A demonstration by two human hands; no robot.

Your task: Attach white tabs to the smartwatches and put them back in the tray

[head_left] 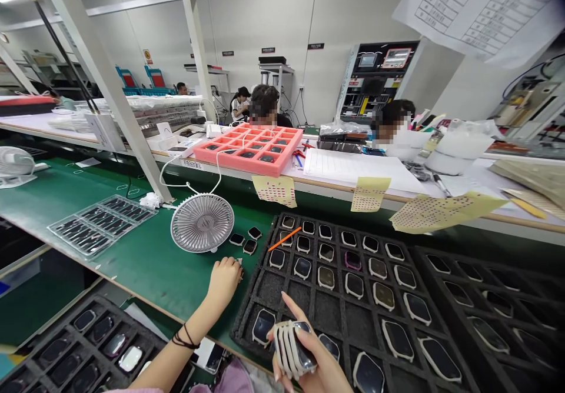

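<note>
My right hand (324, 360) is wrapped round a stack of several watch cases (289, 349) above the front of a black foam tray (315, 307). Dark-faced watches sit in many of the tray's compartments. My left hand (226, 278) is on the green bench left of the tray, fingers bent down; a small light piece shows at its fingertips, too small to name. Just beyond it lie three loose watches (249, 246). An orange stick (285, 239) rests across the tray's back left corner.
A white fan (203, 222) stands behind my left hand. Clear trays of dark parts (103, 222) lie at left. More foam trays are at lower left (79, 346) and right (494, 305). A pink foam tray (251, 146) sits on the shelf. People are beyond.
</note>
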